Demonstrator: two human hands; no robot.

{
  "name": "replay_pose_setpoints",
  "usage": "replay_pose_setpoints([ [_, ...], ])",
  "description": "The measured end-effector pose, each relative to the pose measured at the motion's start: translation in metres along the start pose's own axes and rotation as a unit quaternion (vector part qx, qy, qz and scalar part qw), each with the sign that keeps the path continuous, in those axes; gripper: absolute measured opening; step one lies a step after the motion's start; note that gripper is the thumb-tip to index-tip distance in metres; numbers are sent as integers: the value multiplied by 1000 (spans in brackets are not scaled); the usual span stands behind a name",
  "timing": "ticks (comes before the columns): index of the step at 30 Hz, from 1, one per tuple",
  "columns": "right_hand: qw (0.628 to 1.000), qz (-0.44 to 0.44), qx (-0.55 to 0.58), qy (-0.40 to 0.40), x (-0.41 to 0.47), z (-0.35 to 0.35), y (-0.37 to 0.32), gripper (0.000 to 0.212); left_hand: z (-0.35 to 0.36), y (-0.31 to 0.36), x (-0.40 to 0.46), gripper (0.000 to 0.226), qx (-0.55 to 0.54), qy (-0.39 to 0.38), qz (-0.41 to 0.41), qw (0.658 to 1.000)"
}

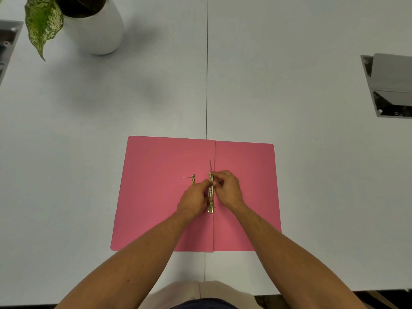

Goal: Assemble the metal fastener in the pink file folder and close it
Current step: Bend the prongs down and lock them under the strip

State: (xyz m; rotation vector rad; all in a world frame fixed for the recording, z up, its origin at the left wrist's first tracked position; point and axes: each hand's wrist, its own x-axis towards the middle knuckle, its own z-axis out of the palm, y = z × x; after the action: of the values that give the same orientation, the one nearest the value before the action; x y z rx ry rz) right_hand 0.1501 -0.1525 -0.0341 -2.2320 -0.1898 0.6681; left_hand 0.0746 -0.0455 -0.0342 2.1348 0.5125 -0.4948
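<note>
The pink file folder (pixel 156 197) lies open and flat on the white table near the front edge. A gold metal fastener bar (pixel 210 192) runs along its centre crease, with a thin prong (pixel 210 166) sticking up past its far end. My left hand (pixel 194 200) pinches the bar's middle from the left. Over the bar's upper part, my right hand (pixel 227 188) closes its fingers from the right. A second, smaller gold fastener piece (pixel 193 179) with a thin wire lies on the left flap, partly hidden by my left hand.
A white pot (pixel 93 30) with a green speckled leaf plant stands at the far left. A grey metal cable box (pixel 390 85) is set in the table at the right, another at the left edge (pixel 9 41). A seam (pixel 207 74) runs down the table's middle.
</note>
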Motion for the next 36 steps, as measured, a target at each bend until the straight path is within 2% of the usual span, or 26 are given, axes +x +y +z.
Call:
replay_pose_setpoints([
  [3, 997, 42, 60, 16, -12, -2, 2, 34, -2, 3, 0, 26, 5, -3, 1, 1000],
  [5, 992, 85, 95, 7, -21, -1, 6, 22, -4, 5, -1, 26, 10, -2, 0, 1000],
  [9, 991, 116, 47, -51, -38, 2, 18, 9, -5, 6, -2, 43, 21, -8, -7, 1000],
  [14, 990, 111, 15, -92, -45, 0, 23, 7, -4, 6, -3, 44, 18, -1, -20, 1000],
  [29, 989, -5, -68, -132, -54, 0, 26, 8, -3, 7, -3, 44, 2, 3, -27, 1000],
  [36, 968, -120, -169, -140, -62, -2, 28, 12, -4, 9, -5, 45, -4, -2, -30, 1000],
])
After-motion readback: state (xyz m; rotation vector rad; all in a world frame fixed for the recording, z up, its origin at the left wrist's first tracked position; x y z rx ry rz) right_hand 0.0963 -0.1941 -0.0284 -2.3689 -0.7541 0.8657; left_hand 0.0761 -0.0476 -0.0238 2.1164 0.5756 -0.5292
